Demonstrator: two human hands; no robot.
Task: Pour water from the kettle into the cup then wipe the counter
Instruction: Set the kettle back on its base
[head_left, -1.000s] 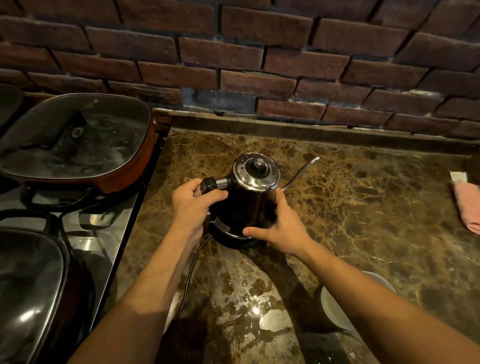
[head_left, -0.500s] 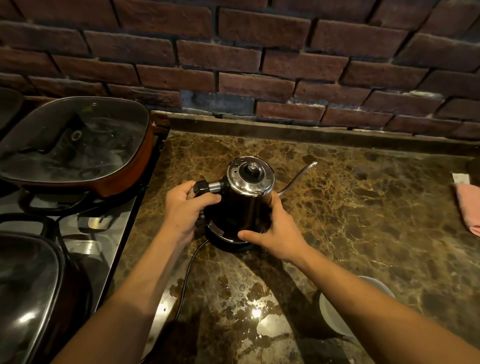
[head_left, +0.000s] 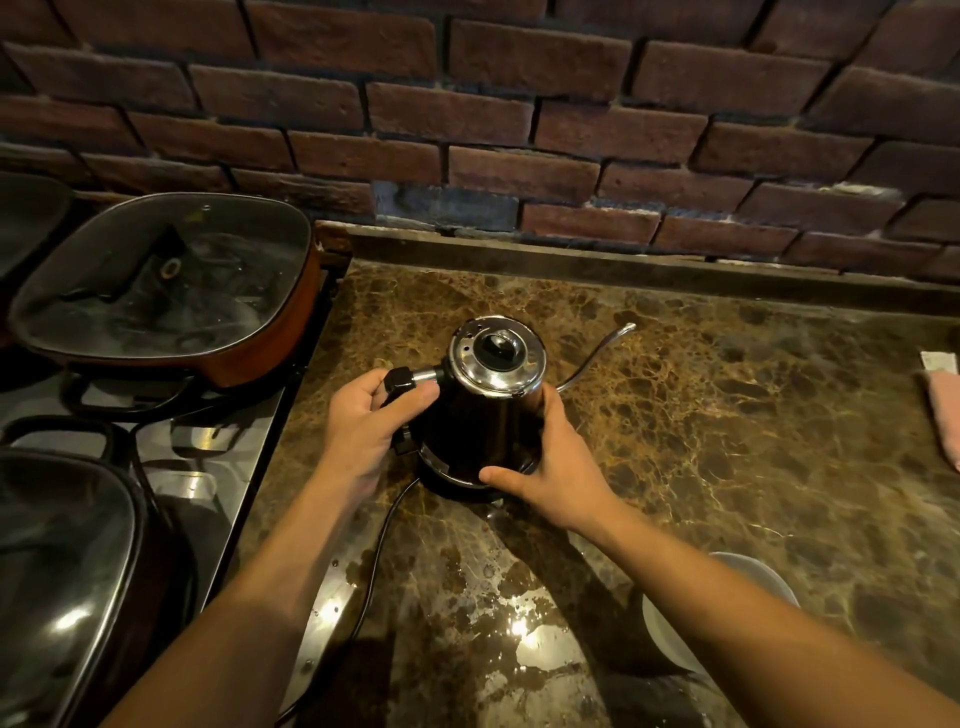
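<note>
left hand (head_left: 363, 426) fingers wrapped on kettle (head_left: 483, 415) handle at 9 o'clock | right hand (head_left: 556, 467) fingers clasp kettle body at 4 o'clock

Person, as seen from the head view; positions given relative to the kettle (head_left: 488, 410).

- Left hand (head_left: 363, 431): bare. No glove, ring or wristband shows. Lies left of the kettle. Knuckles and back of hand visible; fingertips partly hidden.
- Left forearm (head_left: 249, 597): bare from wrist to the lower frame edge, below and left of the kettle. No sleeve, watch or strap in view.
- Right hand (head_left: 556, 467): bare. No ring or band visible. Lies right of and below the kettle; thumb in full view, short nail.
- Right forearm (head_left: 753, 613): bare to the lower right frame edge. No sleeve or cuff shows.
- Clothing: none within the frame.
</note>
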